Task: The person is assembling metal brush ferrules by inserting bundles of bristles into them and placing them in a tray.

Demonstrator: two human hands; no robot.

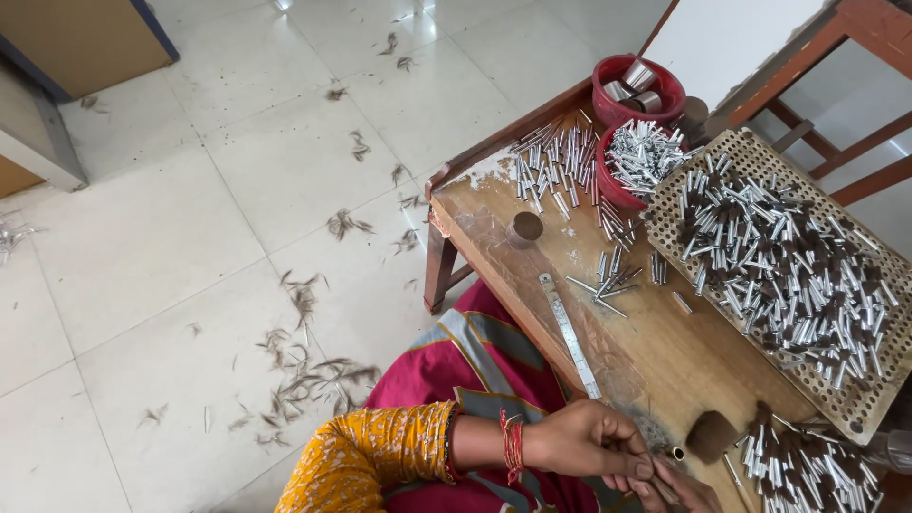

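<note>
Pale floor tiles (190,218) fill the left of the view, scattered with dark tufts of hair (304,375). Wooden worktable (665,356), worn and scuffed, runs diagonally across the right side. On it: a metal ruler (570,334) along the near edge, a small round dark puck (525,228), loose silver tubes (556,166), and two red bowls (638,87), the nearer one heaped with tubes. Perforated board (860,404) at right carries a pile of silver ferrules tipped with dark bristle (784,271); a second heap lies at the lower right corner. A dark bristle tuft (711,435) sits near the hands.

Left hand (589,439), red bangles at the wrist, fingers curled, pinching something small and dark against the right hand (682,492), mostly cut off by the frame; its grip cannot be told.
</note>
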